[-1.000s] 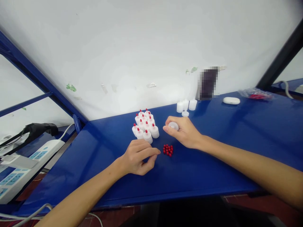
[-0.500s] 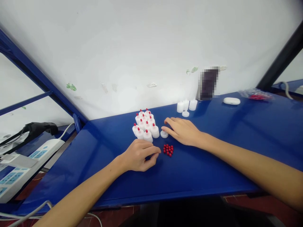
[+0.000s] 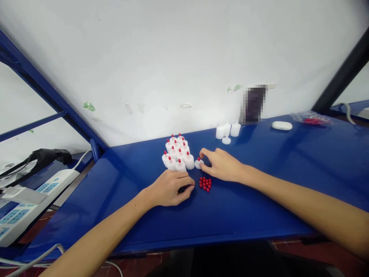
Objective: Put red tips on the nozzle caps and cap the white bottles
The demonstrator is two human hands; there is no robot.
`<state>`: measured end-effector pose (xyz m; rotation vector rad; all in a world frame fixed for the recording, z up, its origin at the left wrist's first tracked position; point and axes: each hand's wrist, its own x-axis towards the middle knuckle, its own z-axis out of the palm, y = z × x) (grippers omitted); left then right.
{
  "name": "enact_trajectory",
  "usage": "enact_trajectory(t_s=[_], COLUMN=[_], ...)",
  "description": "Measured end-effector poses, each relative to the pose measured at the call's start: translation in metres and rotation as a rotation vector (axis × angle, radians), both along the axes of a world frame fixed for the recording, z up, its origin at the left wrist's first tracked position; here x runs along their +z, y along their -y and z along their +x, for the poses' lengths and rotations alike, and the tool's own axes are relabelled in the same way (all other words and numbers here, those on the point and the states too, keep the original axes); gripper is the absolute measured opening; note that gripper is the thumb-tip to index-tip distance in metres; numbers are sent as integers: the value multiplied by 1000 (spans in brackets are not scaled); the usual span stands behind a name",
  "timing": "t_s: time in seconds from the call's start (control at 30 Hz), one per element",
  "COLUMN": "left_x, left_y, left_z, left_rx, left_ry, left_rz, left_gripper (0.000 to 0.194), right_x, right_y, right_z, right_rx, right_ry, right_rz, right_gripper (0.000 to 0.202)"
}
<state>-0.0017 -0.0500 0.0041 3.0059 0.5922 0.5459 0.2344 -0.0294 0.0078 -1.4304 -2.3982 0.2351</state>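
Several white bottles with red tips point(image 3: 180, 166) stand in a cluster on the blue table. Just right of them is a low white cap with a red tip point(image 3: 198, 164). My right hand point(image 3: 220, 164) is beside this cap, thumb and index finger bent and apart near its right side. Nearer the front lies a small group of red caps point(image 3: 205, 184). My left hand point(image 3: 173, 188) rests left of the red caps, in front of the bottles, fingers curled with the tips together; anything between them is too small to make out.
White bottles point(image 3: 235, 130) and a loose white lid point(image 3: 226, 141) stand by the wall. Farther right are a white oval case point(image 3: 281, 125) and a plastic bag with red pieces point(image 3: 313, 120). Power strips point(image 3: 46, 188) lie at the left. The blue table point(image 3: 230, 215) has its edge in front.
My right hand has curled its fingers and drawn back slightly from the low white cap, whose red tip now shows. My left hand has barely moved.
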Motion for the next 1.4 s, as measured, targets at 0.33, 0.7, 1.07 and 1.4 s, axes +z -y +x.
enact_trajectory(t_s=[0.33, 0.7, 1.07, 1.4], left_x=[-1, -1, -1, -8], left_y=[0, -1, -7, -18], left_z=[0, 1, -3, -11], left_rx=[7, 7, 58, 12], left_ry=[54, 80, 89, 234], left_rz=[-15, 35, -98, -141], left_gripper=[18, 15, 16, 13], right_x=[-5, 12, 11, 4], right_y=[-1, -15, -49, -50], right_z=[-1, 16, 71, 63], right_rx=[204, -116, -559, -316], right_ry=[-34, 91, 216, 108], right_rz=[-41, 146, 66, -8], right_gripper=[22, 30, 42, 27])
